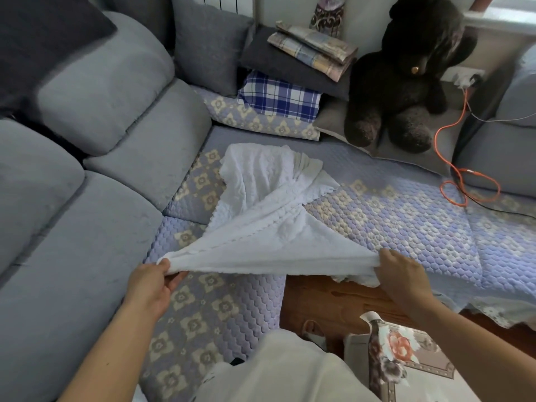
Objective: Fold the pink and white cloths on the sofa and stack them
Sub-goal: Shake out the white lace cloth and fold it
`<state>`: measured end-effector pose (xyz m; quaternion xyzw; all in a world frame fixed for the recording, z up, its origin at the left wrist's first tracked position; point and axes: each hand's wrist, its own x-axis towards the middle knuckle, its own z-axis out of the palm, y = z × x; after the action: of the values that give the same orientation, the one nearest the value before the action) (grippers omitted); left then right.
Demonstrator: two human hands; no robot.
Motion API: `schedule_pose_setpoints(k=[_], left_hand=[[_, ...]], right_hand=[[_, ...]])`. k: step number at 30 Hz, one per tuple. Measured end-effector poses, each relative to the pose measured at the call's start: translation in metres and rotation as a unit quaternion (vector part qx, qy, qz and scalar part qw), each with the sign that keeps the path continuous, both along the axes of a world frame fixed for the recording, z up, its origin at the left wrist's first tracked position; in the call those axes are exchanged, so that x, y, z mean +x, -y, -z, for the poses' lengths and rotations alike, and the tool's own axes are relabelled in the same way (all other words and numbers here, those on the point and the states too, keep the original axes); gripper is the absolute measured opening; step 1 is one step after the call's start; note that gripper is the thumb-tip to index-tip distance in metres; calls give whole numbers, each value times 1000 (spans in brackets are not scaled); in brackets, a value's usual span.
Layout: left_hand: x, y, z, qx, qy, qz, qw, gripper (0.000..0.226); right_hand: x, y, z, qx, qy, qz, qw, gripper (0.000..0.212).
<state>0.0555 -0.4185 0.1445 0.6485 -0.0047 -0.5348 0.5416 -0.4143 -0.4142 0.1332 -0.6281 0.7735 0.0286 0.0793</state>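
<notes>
Head view looks down on a grey corner sofa whose seat is covered by a quilted lilac cover with cream flower motifs. At the near edge of the seat, the left hand pinches one corner of a white cloth, thumb on top and fingers curled beneath the bunched fabric. To the right, the right hand grips the other near corner, its fingers closed round the gathered edge with knuckles up. Between the two hands the near edge of the cloth is pulled taut in a straight line, lifted a little above the cover. From there the cloth runs away toward the far side, narrowing and wrinkling, and its far end lies crumpled on the seat, partly turned over on itself so that a beige underside shows. No pink cloth can be made out. At the far corner of the sofa a blue and white checked fabric lies folded under a dark grey cushion, and a folded pale plaid cloth rests on top of that cushion. Just right of this stack sits a black plush toy. An orange cable loops across the seat at far right. Wooden floor shows below the right hand.
</notes>
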Motion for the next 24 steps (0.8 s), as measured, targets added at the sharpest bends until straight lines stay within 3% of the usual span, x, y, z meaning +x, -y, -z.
schedule_pose_setpoints(k=[4,6,8,9,19,24], left_hand=[[-8,-7,5,8,-18,-9,1000,36],[-12,-11,6,12,-23,-7,1000,36],[-12,-13,6,17,-32,-7,999,36],[-11,-13,6,21,-34,-9,999,37],[-7,-20,14,30,-49,-1,998,35],[2,-19,14,41,-50,-10,998,37]], right_hand=[[3,5,14,-123,92,172,973,23],[10,2,20,-157,180,268,933,17],[16,2,22,-167,254,345,888,28],[18,2,23,-161,259,358,883,31],[4,-6,28,-136,241,243,930,25],[3,-1,27,-66,431,302,848,23]])
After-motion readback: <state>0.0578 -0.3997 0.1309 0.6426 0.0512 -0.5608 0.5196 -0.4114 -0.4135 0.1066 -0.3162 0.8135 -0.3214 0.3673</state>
